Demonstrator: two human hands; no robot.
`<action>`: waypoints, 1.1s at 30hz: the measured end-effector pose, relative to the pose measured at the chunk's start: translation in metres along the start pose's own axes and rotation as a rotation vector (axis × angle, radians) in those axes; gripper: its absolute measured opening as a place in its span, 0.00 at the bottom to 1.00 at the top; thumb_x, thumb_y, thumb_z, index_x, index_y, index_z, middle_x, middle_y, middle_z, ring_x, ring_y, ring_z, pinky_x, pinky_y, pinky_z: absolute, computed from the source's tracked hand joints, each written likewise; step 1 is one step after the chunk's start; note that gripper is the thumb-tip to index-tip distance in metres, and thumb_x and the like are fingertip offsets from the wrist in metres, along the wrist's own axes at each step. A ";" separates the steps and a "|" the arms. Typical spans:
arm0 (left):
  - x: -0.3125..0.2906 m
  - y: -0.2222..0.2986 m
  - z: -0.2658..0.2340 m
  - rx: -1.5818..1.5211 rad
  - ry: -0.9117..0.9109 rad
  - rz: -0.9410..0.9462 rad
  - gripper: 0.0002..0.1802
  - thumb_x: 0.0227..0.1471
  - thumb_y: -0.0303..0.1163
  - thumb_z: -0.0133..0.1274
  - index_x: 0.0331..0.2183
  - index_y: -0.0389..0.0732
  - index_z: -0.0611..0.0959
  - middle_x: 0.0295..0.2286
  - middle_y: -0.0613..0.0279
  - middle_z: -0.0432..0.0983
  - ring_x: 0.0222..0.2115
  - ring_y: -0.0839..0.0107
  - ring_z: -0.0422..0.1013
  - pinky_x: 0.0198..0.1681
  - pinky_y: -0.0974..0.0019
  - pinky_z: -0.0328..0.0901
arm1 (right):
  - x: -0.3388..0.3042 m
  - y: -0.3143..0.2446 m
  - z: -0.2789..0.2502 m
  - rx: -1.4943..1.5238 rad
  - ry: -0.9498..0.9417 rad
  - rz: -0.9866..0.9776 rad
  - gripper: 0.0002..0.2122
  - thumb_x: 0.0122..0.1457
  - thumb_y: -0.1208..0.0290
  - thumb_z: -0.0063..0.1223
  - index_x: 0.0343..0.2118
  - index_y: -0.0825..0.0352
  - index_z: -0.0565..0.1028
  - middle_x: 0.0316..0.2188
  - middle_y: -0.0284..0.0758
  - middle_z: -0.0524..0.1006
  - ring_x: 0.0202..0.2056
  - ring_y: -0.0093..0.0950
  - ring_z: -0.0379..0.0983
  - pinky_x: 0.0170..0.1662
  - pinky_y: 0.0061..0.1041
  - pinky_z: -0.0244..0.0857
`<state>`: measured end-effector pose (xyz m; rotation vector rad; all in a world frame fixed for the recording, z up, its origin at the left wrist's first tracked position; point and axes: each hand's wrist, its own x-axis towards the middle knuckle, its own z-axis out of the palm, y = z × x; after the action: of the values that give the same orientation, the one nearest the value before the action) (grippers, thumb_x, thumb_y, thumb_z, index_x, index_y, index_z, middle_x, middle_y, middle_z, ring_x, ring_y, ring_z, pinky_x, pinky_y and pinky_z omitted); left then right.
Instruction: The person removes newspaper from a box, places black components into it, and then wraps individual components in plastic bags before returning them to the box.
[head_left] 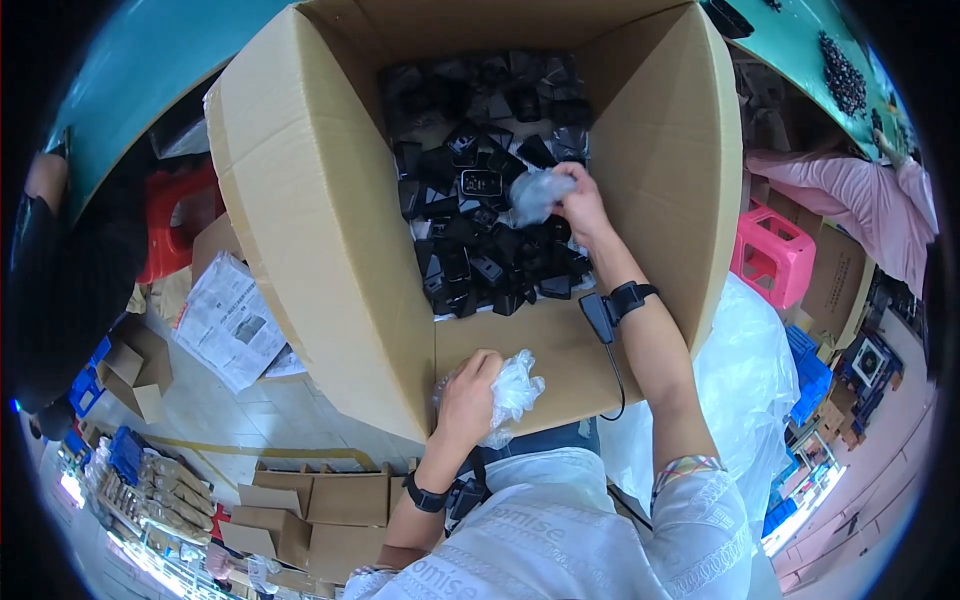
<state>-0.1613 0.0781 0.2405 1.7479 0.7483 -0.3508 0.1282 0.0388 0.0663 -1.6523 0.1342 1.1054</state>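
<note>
A large open cardboard box [300, 200] stands in front of me. Many small black plastic cases [470, 250] lie heaped on its bottom, some with glossy faces. My right hand [583, 205] reaches inside, its fingers closed on a see-through plastic bag [538, 194] above the heap. Whether something sits within that bag is too blurred to tell. At the box's near edge, my left hand [468, 400] is closed round a bunch of crumpled see-through plastic bags [516, 385]. Each wrist wears a black strap, and a black cabled device [598, 318] hangs beside the right one.
A large sheet of see-through plastic [740, 370] lies right of the box, near a pink stool [773, 255]. On the left are a red stool [170, 220] and printed paper [230, 320]. Co-workers sit at green tables on both sides. Cardboard boxes [345, 500] stand lower left.
</note>
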 end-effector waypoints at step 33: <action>0.002 -0.002 0.006 0.092 0.026 0.046 0.20 0.40 0.34 0.62 0.37 0.38 0.74 0.35 0.50 0.72 0.37 0.47 0.70 0.39 0.54 0.65 | 0.031 0.005 -0.020 -0.098 -0.039 -0.074 0.10 0.55 0.70 0.50 0.36 0.70 0.78 0.27 0.32 0.77 0.26 0.22 0.72 0.30 0.24 0.66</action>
<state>-0.1598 0.0731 0.2356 1.8570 0.7192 -0.3360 0.1552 0.0339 0.0402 -1.7079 -0.0058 1.1021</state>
